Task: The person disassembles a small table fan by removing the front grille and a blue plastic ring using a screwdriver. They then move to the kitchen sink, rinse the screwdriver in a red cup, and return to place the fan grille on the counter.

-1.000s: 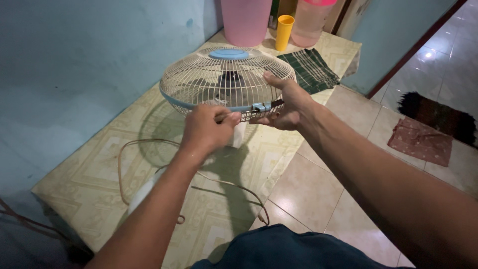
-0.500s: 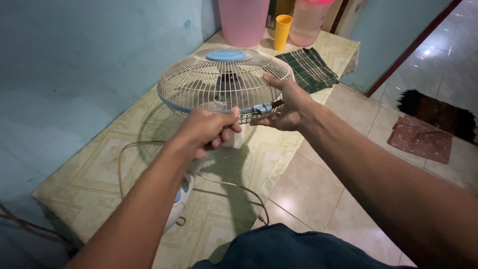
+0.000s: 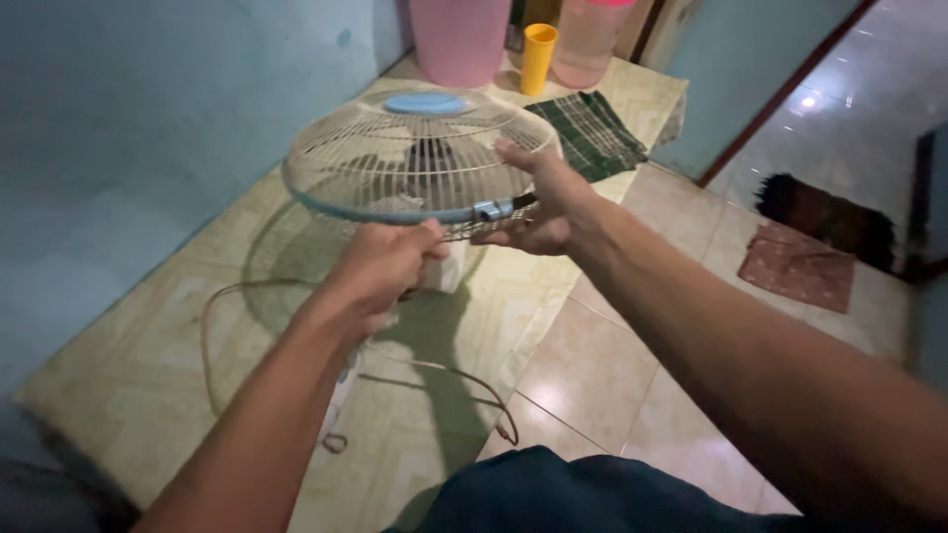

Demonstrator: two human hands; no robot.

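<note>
A white electric fan (image 3: 415, 163) with a wire cage, a blue rim and a blue centre cap is tipped face up above a raised tiled platform (image 3: 128, 365). My right hand (image 3: 541, 202) grips the cage's near right rim beside a small blue clip (image 3: 491, 209). Closed around the near rim just left of that clip is my left hand (image 3: 380, 266). The fan's white stand shows below the cage, between my hands. Its cord (image 3: 212, 336) loops across the platform under my left arm.
At the platform's far end stand a pink bucket (image 3: 459, 39), a yellow cup (image 3: 538, 57) and a pink jug (image 3: 588, 39), with a dark checked cloth (image 3: 588, 133) beside them. A blue wall runs along the left. Two mats (image 3: 805, 266) lie on the tiled floor at right.
My left hand has slid a little toward me and down along the near rim. The fan and my right hand stay about where they were.
</note>
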